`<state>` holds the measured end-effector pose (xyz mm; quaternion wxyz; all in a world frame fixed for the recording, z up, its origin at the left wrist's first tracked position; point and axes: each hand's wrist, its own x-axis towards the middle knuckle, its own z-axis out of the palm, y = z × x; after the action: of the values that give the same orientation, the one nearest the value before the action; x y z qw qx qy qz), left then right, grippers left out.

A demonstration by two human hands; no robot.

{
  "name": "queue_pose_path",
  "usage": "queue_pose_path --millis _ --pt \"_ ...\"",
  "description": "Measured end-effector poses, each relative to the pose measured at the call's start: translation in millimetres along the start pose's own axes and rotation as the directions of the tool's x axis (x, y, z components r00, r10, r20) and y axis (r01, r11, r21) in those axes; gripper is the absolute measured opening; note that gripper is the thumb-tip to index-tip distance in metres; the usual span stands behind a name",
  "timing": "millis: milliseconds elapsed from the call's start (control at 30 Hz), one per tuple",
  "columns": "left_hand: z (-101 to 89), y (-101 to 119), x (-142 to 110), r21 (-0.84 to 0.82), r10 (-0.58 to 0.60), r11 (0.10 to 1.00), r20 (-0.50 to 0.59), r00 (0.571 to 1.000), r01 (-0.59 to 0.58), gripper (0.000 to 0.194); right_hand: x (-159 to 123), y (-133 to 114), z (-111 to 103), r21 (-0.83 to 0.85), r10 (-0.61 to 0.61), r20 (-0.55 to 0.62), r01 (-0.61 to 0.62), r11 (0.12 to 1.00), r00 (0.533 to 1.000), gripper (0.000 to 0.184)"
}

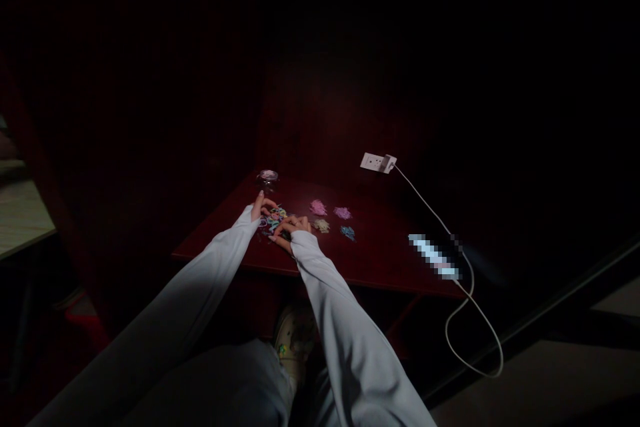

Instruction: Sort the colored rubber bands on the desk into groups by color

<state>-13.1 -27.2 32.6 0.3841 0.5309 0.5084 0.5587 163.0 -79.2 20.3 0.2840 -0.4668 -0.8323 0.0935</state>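
Observation:
A loose heap of small thin bands in mixed colours [275,218], like little hair elastics, lies on the dark red table between my hands. My left hand [261,205] is at the heap's left edge, its fingers bent and spread apart, with nothing visible in them. Over the heap's right side, my right hand [294,225] reaches in with curved fingers and the thumb apart from them. Right of it lie separate small piles: pink [318,207], purple [343,213], cream [321,226] and blue [348,233].
A small clear jar [268,175] stands at the table's back left. On the right lies a blurred-out, lit device [434,257], its white cable [425,197] running to a wall socket [373,162]. The table's front edge [270,268] is close to my knees. Surroundings are very dark.

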Motion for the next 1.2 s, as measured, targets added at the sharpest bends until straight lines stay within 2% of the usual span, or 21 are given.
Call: queue_pose_path --millis 233,333,400,500,567,633,733,833,967,1033,1100,1133,1200 --pt "1.7 -1 0 0.027 0.011 1.0 -0.01 1.0 -0.011 0.081 4 6 9 -0.013 0.018 0.006 -0.018 1.0 1.0 0.021" --pt "1.8 -5 3 0.027 0.02 0.999 -0.009 1.0 -0.02 0.08 9 13 14 -0.023 0.05 -0.058 -0.051 0.998 0.997 0.019" --pt "0.2 -8 7 0.039 0.014 0.999 0.018 1.0 -0.015 0.08 10 21 10 -0.018 0.111 -0.137 -0.115 0.993 0.984 0.018" --pt "-3.2 -14 14 0.062 0.003 0.998 0.055 0.998 -0.006 0.08 3 43 -13 0.01 0.236 -0.295 -0.244 0.97 0.926 0.021" --pt "-4.6 -16 16 0.061 0.005 0.998 0.063 0.998 -0.009 0.079 -8 62 -36 0.018 0.322 -0.399 -0.344 0.939 0.858 0.025" --pt "-4.2 -15 14 0.046 0.017 0.999 0.071 0.997 -0.02 0.079 -20 82 -59 0.016 0.428 -0.46 -0.475 0.88 0.778 0.026" --pt "-0.5 -12 6 0.033 0.032 0.999 0.035 0.999 -0.033 0.081 -34 105 -83 0.004 0.497 -0.516 -0.578 0.816 0.698 0.029" --pt "3.7 -8 0 0.017 0.038 0.999 -0.015 0.999 -0.038 0.083 -42 116 -88 -0.018 0.497 -0.545 -0.601 0.799 0.676 0.03" --pt "4.4 -7 0 0.008 0.031 0.999 -0.024 0.999 -0.031 0.083 -43 117 -84 -0.019 0.52 -0.551 -0.633 0.774 0.652 0.024" --pt "3.2 -8 2 0.038 0.027 0.999 -0.015 1.0 -0.026 0.084 -41 113 -83 -0.034 0.509 -0.56 -0.633 0.774 0.653 0.022" --pt "2.4 -9 4 0.055 0.035 0.998 -0.011 0.999 -0.035 0.085 -39 105 -81 -0.083 0.463 -0.558 -0.601 0.795 0.689 0.02" --pt "2.3 -9 4 0.054 0.043 0.998 -0.015 0.999 -0.042 0.085 -38 100 -80 -0.125 0.42 -0.538 -0.562 0.817 0.731 0.018" --pt "2.9 -10 4 0.04 0.046 0.998 -0.017 0.999 -0.045 0.085 -35 84 -74 -0.231 0.291 -0.444 -0.422 0.877 0.848 0.016"
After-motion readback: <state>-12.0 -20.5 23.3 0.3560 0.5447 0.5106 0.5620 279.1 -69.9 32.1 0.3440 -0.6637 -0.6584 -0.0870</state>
